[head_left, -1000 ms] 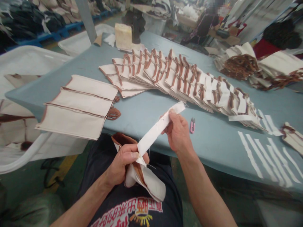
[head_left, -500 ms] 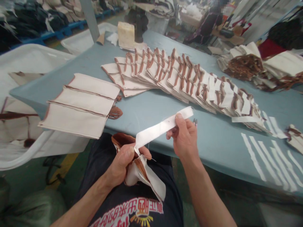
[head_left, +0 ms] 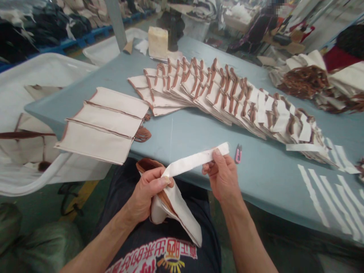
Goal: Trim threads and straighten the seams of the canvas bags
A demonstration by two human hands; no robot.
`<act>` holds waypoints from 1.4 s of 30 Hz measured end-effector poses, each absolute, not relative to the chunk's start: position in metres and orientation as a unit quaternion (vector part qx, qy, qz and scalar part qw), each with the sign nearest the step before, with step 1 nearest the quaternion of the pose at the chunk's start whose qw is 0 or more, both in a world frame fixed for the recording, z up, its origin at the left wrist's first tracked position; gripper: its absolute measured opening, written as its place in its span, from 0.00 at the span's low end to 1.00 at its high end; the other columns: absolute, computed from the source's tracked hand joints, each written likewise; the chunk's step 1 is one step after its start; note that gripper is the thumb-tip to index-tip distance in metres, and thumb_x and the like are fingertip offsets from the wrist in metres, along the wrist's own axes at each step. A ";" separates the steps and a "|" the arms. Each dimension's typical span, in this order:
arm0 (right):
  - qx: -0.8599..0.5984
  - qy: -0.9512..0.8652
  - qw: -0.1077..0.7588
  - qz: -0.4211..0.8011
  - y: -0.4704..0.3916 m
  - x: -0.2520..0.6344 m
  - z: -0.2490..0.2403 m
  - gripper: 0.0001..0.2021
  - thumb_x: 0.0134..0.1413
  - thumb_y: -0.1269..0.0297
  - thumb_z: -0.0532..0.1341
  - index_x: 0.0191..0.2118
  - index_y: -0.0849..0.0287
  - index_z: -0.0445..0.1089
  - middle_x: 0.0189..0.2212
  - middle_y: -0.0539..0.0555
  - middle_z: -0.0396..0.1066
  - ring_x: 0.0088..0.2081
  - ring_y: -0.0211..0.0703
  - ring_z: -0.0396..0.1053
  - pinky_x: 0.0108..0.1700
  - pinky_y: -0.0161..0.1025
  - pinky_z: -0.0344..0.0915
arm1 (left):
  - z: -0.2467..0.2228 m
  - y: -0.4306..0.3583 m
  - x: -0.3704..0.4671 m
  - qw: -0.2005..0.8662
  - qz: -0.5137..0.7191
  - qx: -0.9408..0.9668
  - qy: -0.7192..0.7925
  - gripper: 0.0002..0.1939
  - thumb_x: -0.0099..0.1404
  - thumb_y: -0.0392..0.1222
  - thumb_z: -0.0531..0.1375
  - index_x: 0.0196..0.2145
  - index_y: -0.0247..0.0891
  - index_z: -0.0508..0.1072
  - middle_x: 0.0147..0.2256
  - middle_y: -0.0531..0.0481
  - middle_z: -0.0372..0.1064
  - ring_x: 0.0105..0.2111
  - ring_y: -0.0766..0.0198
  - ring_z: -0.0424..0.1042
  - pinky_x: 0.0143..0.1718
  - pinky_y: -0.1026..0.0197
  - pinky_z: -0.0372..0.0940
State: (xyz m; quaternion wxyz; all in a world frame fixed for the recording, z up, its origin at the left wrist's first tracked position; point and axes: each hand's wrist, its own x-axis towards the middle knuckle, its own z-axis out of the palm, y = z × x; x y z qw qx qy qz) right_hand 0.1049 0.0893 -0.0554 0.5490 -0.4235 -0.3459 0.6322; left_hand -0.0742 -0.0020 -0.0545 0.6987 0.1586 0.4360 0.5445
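The white fabric strip [head_left: 190, 161] spans the space between the two hands, over the near edge of the blue-covered surface [head_left: 193, 129]; it lies flatter than a second ago, when it slanted steeply up, and the right hand [head_left: 223, 170] has come lower, so the strip now runs out sideways from the folded cream piece with brown lining [head_left: 182, 204]. The right fingers are pinched on the strip near its far end, beside the pink-handled thread snips [head_left: 238, 153]; the left hand [head_left: 150, 189] has thumb and fingers clamped on the strip's near end together with the cream piece, above the lap. Beyond lie a fanned row of cream panels [head_left: 204, 87], a seamed panel [head_left: 105, 125] and more white strips [head_left: 315, 197], some cut off at the right. The left thumb hides the join, so whether the strip is sewn there cannot be told; the background is blurred
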 end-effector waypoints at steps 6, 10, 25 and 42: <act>-0.377 -0.328 0.519 0.694 0.098 0.103 -0.064 0.17 0.46 0.54 0.78 0.34 0.60 0.77 0.30 0.49 0.78 0.22 0.28 0.66 0.19 0.24 0.65 | -0.049 -0.012 -0.070 0.736 0.495 0.176 0.426 0.27 0.44 0.58 0.79 0.23 0.33 0.75 0.19 0.53 0.71 0.17 0.71 0.67 0.20 0.71 0.61; -0.342 -0.299 0.512 0.729 0.103 0.100 -0.064 0.16 0.46 0.55 0.78 0.34 0.57 0.76 0.31 0.47 0.76 0.19 0.25 0.57 0.17 0.23 0.58 | -0.046 -0.019 -0.067 0.772 0.446 0.181 0.416 0.29 0.44 0.62 0.79 0.24 0.33 0.74 0.20 0.53 0.71 0.17 0.72 0.66 0.19 0.73 0.60; -0.228 -0.185 0.547 0.784 0.110 0.037 -0.036 0.08 0.58 0.62 0.67 0.36 0.50 0.66 0.24 0.43 0.45 0.22 0.39 0.38 0.19 0.31 0.42 | -0.036 -0.026 -0.046 0.845 0.346 0.188 0.361 0.26 0.50 0.60 0.76 0.29 0.32 0.78 0.22 0.49 0.73 0.20 0.68 0.70 0.22 0.69 0.66; -0.309 -0.374 0.539 0.688 0.105 0.116 -0.031 0.32 0.58 0.38 0.67 0.22 0.51 0.48 0.15 0.39 0.29 0.19 0.39 0.28 0.19 0.34 0.42 | -0.022 -0.012 -0.101 0.772 0.304 0.375 0.414 0.18 0.56 0.53 0.67 0.29 0.33 0.73 0.23 0.50 0.69 0.21 0.67 0.67 0.22 0.69 0.64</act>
